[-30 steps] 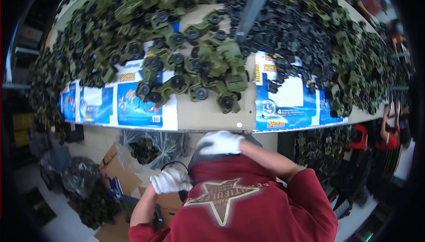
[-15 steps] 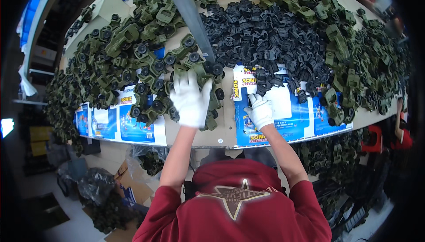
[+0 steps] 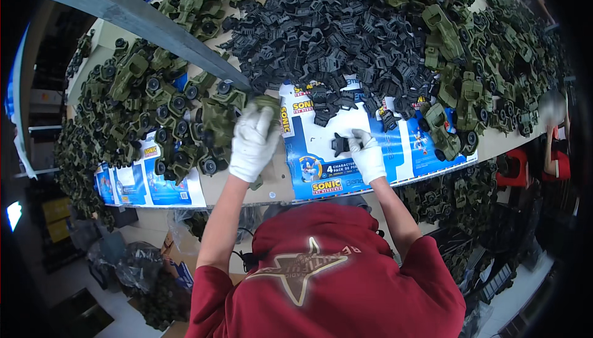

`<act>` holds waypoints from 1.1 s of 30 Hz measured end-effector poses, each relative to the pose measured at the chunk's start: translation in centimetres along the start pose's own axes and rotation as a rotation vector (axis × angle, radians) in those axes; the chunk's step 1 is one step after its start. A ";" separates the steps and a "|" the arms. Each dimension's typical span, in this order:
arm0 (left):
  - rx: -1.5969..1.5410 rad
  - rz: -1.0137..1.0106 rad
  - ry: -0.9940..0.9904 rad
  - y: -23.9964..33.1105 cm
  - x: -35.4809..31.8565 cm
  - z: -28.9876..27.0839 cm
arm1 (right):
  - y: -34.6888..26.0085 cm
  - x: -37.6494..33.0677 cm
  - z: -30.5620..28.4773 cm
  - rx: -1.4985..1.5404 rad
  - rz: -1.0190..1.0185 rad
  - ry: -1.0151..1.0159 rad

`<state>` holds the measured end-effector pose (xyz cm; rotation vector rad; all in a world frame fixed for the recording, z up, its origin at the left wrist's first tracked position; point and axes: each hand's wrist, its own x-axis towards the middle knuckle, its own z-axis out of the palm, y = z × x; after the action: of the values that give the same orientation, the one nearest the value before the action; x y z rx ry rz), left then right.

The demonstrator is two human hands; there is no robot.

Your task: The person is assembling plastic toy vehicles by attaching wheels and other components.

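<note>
Two white-gloved hands are seen from the head view over a table [image 3: 272,180] heaped with toy parts: the left hand [image 3: 252,143] is closed around an olive-green toy vehicle [image 3: 267,102] at the edge of the green vehicle pile [image 3: 154,109], and the right hand [image 3: 367,156] is pinched narrowly on a small black plastic part [image 3: 340,144]. That black part is held just above a blue printed card [image 3: 333,159] lying flat at the table's near edge, below the mound of black parts [image 3: 333,35]. More green vehicles [image 3: 469,84] are spread to the right.
</note>
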<state>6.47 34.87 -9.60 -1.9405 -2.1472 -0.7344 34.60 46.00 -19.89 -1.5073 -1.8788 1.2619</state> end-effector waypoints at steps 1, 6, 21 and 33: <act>-0.039 -0.049 0.073 0.4 0.3 0.8 | -1.8 0.0 -0.4 -0.123 -0.199 0.005; 0.075 -0.447 -0.378 2.9 3.5 2.6 | -3.4 -1.5 -0.2 -0.843 -0.315 -0.208; -0.012 -0.320 -0.352 1.0 3.3 4.9 | -3.9 -2.1 -1.1 -0.601 -0.304 -0.142; -1.270 -0.637 -0.859 7.0 2.2 -9.1 | -12.1 -2.0 -4.9 0.592 -0.114 -0.621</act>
<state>11.05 32.93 1.01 -2.2546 -3.3866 -2.0902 32.49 46.05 -6.89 -0.7347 -1.6395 2.1548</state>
